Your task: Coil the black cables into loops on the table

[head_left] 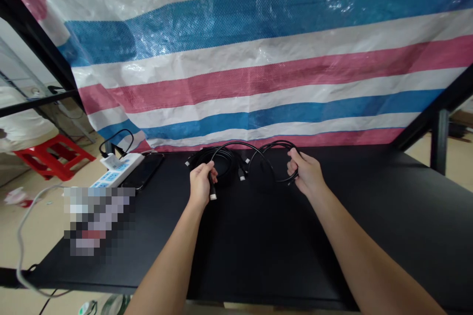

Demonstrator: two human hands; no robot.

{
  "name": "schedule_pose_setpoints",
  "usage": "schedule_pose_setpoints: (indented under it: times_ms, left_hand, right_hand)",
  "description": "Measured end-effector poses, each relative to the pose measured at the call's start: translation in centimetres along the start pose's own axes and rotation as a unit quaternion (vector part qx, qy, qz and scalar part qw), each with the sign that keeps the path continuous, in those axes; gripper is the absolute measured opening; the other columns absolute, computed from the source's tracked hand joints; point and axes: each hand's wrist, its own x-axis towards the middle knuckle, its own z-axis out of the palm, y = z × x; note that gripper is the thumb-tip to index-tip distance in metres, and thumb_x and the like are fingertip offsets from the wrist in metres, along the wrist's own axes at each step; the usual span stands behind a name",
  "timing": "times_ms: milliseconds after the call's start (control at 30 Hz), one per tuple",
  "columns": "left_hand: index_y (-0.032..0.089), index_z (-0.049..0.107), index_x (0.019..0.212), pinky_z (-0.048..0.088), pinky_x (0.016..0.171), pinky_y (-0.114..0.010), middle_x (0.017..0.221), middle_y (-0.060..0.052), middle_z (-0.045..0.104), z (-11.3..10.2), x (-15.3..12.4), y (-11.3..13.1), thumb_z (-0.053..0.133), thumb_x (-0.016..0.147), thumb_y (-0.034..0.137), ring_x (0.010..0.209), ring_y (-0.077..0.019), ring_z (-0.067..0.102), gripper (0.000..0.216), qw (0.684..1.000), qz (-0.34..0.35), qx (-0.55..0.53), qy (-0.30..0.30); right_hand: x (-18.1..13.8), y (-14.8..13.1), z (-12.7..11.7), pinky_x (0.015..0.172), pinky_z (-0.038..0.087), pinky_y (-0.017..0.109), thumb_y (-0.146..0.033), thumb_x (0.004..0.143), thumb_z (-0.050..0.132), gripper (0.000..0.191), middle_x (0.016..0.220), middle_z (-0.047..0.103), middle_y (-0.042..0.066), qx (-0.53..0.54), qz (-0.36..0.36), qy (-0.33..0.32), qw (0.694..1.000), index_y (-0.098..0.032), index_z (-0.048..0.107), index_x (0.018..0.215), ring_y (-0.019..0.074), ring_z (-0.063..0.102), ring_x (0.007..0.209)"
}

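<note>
A bundle of black cables point(242, 153) with white-tipped plugs lies looped at the far middle of the black table point(258, 246). My left hand point(201, 182) is closed around one cable near its plug end, which sticks out below my fist. My right hand point(305, 172) is closed on a coiled loop of the same bundle at its right side. Both hands hold the cable just above the tabletop, about a hand's width apart.
A white power strip point(118, 170) with a plugged-in adapter lies at the table's far left, beside a dark phone point(144, 172). A striped red, white and blue tarp point(258, 59) hangs behind the table. A red stool point(55, 155) stands on the floor at left.
</note>
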Motion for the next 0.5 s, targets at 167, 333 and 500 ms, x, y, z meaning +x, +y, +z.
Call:
schedule_pose_setpoints:
  times_ms: [167,333,500]
  left_hand:
    - [0.017,0.051,0.041,0.031,0.040,-0.023,0.042,0.000,0.049,0.1,-0.1,-0.1,0.062,0.061,0.038,0.036,-0.0076,0.040,0.031,1.000,0.004,0.015,-0.011]
    - [0.019,0.048,0.042,0.032,0.043,-0.024,0.042,0.002,0.048,0.0,-0.1,-0.4,0.063,0.062,0.041,0.037,-0.0078,0.039,0.034,1.000,0.013,0.028,-0.004]
    - [0.021,0.042,0.042,0.040,0.053,-0.025,0.047,0.002,0.049,-0.1,-0.1,-1.1,0.064,0.067,0.041,0.049,-0.0108,0.048,0.039,0.996,0.058,0.073,0.004]
  right_hand:
    - [-0.2,0.2,0.7,0.030,0.020,0.021,-0.079,0.044,0.068,0.064,0.039,0.032,-0.008,0.058,0.018,-0.021,0.998,-0.024,0.037,0.055,0.0076,0.031,0.035]
    - [-0.3,0.8,0.9,0.030,0.021,0.021,-0.086,0.049,0.057,0.068,0.042,0.034,-0.007,0.055,-0.003,-0.025,0.998,-0.025,0.029,0.056,0.0081,0.032,0.037]
    - [-1.2,1.2,1.4,0.039,0.031,0.021,-0.058,0.037,0.083,0.063,0.055,0.051,-0.006,0.051,-0.067,-0.109,0.990,-0.024,0.036,0.062,0.0082,0.043,0.046]
